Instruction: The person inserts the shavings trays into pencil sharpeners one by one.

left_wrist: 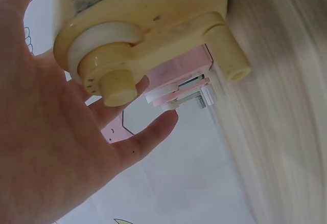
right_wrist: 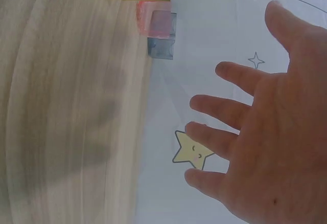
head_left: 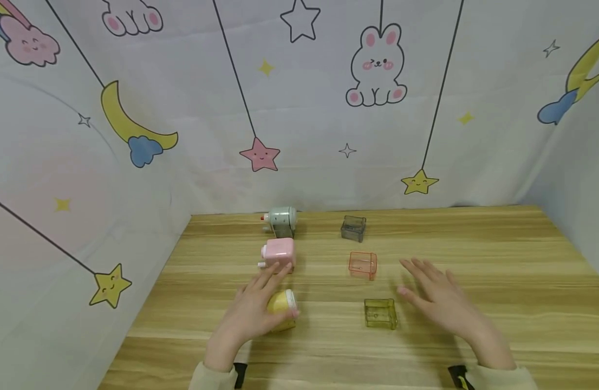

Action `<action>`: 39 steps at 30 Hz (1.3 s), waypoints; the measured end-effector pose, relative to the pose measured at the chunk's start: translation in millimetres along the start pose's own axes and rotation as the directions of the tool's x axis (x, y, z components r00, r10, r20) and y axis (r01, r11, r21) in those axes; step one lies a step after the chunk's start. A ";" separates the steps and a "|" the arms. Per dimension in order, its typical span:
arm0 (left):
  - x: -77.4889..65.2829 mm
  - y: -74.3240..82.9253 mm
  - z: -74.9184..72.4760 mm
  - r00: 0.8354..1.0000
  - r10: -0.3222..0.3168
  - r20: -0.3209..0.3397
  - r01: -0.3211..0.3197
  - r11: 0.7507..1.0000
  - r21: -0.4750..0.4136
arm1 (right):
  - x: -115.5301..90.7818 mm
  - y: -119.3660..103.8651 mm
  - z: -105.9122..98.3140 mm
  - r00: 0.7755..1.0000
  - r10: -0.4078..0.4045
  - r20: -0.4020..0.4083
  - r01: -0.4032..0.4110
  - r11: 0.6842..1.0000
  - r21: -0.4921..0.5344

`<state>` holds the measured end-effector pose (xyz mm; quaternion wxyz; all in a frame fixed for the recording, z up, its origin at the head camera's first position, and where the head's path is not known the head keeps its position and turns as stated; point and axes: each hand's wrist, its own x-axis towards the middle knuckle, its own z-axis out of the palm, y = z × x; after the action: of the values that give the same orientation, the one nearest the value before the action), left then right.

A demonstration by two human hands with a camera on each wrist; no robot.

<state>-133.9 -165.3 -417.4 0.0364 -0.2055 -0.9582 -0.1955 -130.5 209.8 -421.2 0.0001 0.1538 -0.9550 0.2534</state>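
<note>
My left hand [head_left: 253,311] is spread over a yellow hand-crank pencil sharpener [head_left: 280,304], with its fingers extended; whether it touches the body I cannot tell. In the left wrist view the yellow sharpener's crank [left_wrist: 179,40] shows close beside the palm. Just beyond my left fingertips stands a pink crank sharpener [head_left: 280,252], and behind that a grey-green one [head_left: 282,219]. My right hand [head_left: 443,300] hovers above the table with fingers apart, holding nothing. Left of it lies a clear olive-yellow shavings drawer [head_left: 380,314].
A clear red drawer [head_left: 362,264] and a clear grey drawer [head_left: 353,228] lie in a column behind the olive-yellow one. The wooden table [head_left: 475,233] meets a printed white cloth [head_left: 319,184] at the back and sides.
</note>
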 end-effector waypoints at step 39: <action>-1.1 -8.2 9.1 0.997 0.072 0.018 -0.071 0.997 -0.038 | 5.7 -6.9 29.9 0.987 -0.154 0.053 0.150 0.987 0.064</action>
<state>-136.2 -169.0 -428.9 0.0304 -0.2420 -0.9468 -0.2099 -131.6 188.0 -443.4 -0.0126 0.2333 -0.9322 0.2765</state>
